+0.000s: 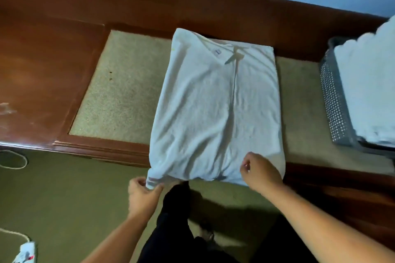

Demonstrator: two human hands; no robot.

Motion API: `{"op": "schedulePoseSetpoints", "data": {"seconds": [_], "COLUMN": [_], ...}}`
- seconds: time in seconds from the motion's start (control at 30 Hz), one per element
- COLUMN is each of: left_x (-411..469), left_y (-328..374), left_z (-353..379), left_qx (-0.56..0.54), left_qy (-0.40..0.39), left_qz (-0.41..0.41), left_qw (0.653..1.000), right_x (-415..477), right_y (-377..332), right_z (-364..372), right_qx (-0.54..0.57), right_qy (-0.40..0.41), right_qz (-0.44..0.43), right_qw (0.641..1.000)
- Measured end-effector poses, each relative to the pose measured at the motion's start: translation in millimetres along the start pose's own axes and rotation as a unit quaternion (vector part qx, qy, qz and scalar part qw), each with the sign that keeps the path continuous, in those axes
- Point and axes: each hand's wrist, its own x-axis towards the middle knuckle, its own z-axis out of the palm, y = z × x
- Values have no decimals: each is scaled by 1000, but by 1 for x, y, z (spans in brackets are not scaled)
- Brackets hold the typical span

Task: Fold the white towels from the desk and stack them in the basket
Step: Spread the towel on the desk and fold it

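A white towel [215,109] lies folded lengthwise on the desk, with its near end hanging over the front edge. My left hand [142,193] pinches the towel's near left corner below the desk edge. My right hand [259,170] rests with curled fingers on the towel's near right part; whether it pinches the cloth is unclear. A grey perforated basket [335,100] stands at the right of the desk with folded white towels [372,83] stacked in it.
The wooden desk [53,74] has a beige inset pad [119,92] under the towel. A blue wall runs behind it. On the green carpet at the left lie a white cable [19,164] and a power strip [25,252]. My dark-clothed legs stand below the desk edge.
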Motion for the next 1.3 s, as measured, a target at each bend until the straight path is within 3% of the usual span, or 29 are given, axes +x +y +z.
{"op": "schedulePoseSetpoints", "data": {"seconds": [0.1,0.23,0.3,0.47,0.57,0.73,0.93,1.07,1.13,1.23,1.3], "left_x": [10,12,4,-24,-39,-53,-63,-59,-57,-53,-49], "left_y": [8,16,7,-20,-28,-30,-38,-51,-51,-40,-32], "left_z": [-1,5,2,-13,-22,-28,-22,-17,-10,-5,-7], "left_qx": [42,199,287,185,174,159,263,344,385,482,534], "left_qy": [-66,-65,-90,-112,-77,-11,65,80,66,12,-11], "left_qz": [68,70,91,130,167,208,282,317,308,205,152], "left_qw": [995,975,949,968,967,965,921,880,868,852,832], "right_x": [-37,-33,-25,-18,-22,-48,-67,-68,-64,-61,-62], "right_y": [-3,-24,-32,-42,-47,-43,-15,8,18,25,24], "right_z": [50,90,105,123,121,98,83,92,100,106,108], "right_qx": [203,453,503,544,536,418,348,295,241,181,133], "right_qy": [-108,-154,-135,-110,-61,59,192,174,112,-9,-21], "right_qz": [73,161,197,171,126,43,-9,21,59,153,163], "right_qw": [971,863,831,814,832,905,917,939,962,972,977]}}
